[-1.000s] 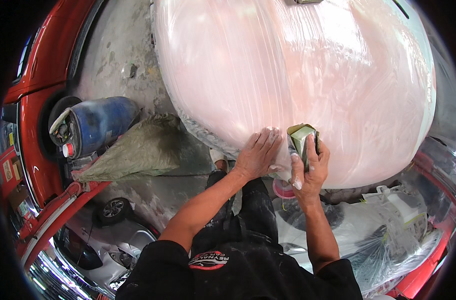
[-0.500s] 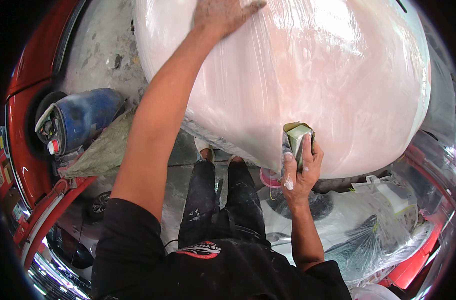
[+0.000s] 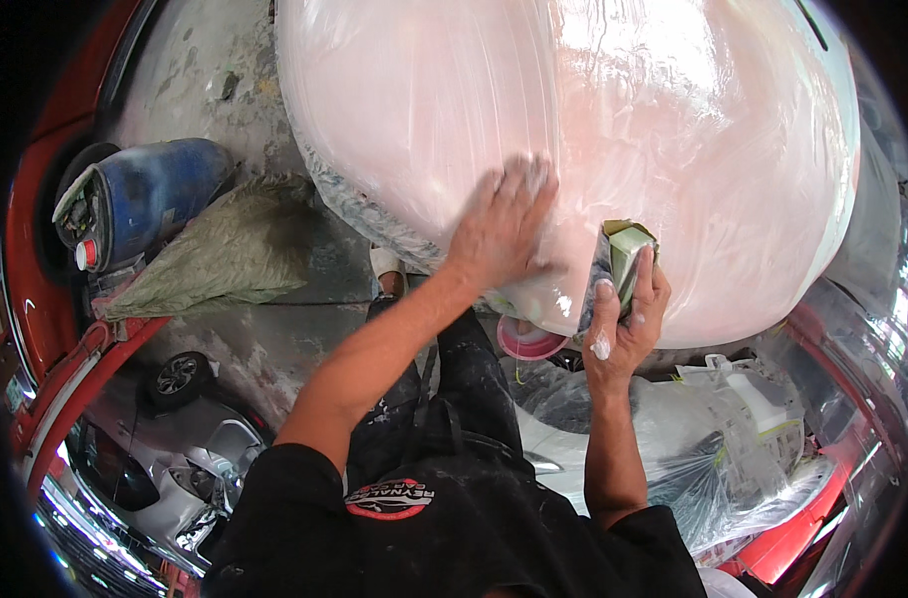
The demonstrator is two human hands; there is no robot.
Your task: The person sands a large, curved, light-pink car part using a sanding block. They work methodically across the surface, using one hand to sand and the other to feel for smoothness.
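A broad, curved car panel (image 3: 703,189), coated pale pink and white with wet-looking streaks, lies in front of me. My left hand (image 3: 504,224) rests on it, palm down with fingers stretched, a little blurred and holding nothing. My right hand (image 3: 628,334) grips a sanding block (image 3: 630,249), pale green with darker paper folded around it, at the panel's near edge. Thumb and fingers clasp its two sides, and whitish residue coats the thumb. The block's underside is hidden.
A pink bucket (image 3: 531,341) stands below the panel's near edge. On the left lie a cut blue drum (image 3: 170,199) and a grey-green sheet (image 3: 225,249) beside a red car (image 3: 40,229). Plastic sheeting (image 3: 713,448) covers something at the lower right.
My left hand has come back toward me across the panel, from its upper part to near the close edge. My right hand and the sanding block appear slightly further right in view.
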